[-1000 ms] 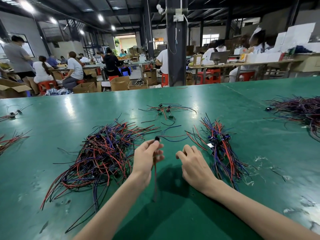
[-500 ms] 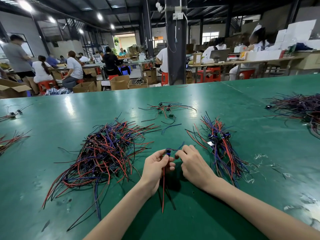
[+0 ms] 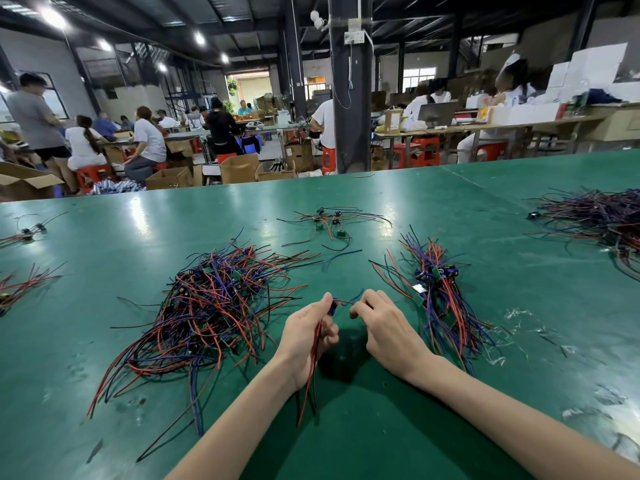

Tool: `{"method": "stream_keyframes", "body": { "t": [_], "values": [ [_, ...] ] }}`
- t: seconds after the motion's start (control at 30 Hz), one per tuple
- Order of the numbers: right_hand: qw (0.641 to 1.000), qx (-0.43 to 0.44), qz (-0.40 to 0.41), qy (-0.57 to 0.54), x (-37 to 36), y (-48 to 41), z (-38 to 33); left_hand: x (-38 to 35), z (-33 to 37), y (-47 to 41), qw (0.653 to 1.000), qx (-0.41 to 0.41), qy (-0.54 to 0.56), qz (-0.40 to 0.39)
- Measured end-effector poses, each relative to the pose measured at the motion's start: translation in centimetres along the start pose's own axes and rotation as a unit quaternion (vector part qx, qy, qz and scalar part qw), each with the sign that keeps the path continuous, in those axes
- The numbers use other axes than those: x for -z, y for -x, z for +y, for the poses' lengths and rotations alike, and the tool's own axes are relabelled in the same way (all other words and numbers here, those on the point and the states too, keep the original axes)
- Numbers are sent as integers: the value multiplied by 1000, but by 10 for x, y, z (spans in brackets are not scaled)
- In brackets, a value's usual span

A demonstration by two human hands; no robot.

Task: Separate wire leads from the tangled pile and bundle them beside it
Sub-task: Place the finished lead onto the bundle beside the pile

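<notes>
Where the green worktable (image 3: 450, 209) spreads across the view, the tangled pile (image 3: 214, 306) of red, blue and black wire leads lies left of centre. The sorted bundle (image 3: 440, 299) lies to the right, well apart from it. Between them, the left hand (image 3: 306, 334) curls its fingers round one wire lead (image 3: 313, 355), whose red and black strands hang below the palm. The right hand (image 3: 388, 327), fingers curled, pinches a thin strand running from the lead's small blue connector (image 3: 332, 308) by the left thumb.
</notes>
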State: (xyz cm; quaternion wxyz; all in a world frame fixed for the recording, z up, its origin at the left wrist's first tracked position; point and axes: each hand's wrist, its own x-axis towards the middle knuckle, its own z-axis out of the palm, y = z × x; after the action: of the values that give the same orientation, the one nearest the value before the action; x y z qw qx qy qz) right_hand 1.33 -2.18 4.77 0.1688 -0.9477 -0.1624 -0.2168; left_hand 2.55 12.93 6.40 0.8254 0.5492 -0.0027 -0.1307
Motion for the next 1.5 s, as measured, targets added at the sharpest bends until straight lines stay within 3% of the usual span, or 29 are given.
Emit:
{"method": "stream_keyframes", "body": {
  "t": [0.3, 0.47, 0.8, 0.97, 1.27, 1.5],
  "values": [
    [999, 31, 22, -8, 2, -1, -2, 3, 2, -1, 999, 28, -15, -29],
    [999, 35, 24, -18, 4, -1, -2, 1, -3, 1, 993, -29, -116, -21],
    [998, 55, 7, -29, 4, -1, -3, 1, -6, 0, 990, -35, -139, -8],
    [998, 57, 6, -24, 3, -1, -3, 3, -7, -2, 973, -78, -216, 11],
    [997, 70, 32, -20, 10, 1, -10, 4, 0, 1, 988, -52, -138, 36],
    [997, 67, 34, -24, 8, 0, -7, 3, 1, 1, 993, -42, -107, -6]
  ]
}}
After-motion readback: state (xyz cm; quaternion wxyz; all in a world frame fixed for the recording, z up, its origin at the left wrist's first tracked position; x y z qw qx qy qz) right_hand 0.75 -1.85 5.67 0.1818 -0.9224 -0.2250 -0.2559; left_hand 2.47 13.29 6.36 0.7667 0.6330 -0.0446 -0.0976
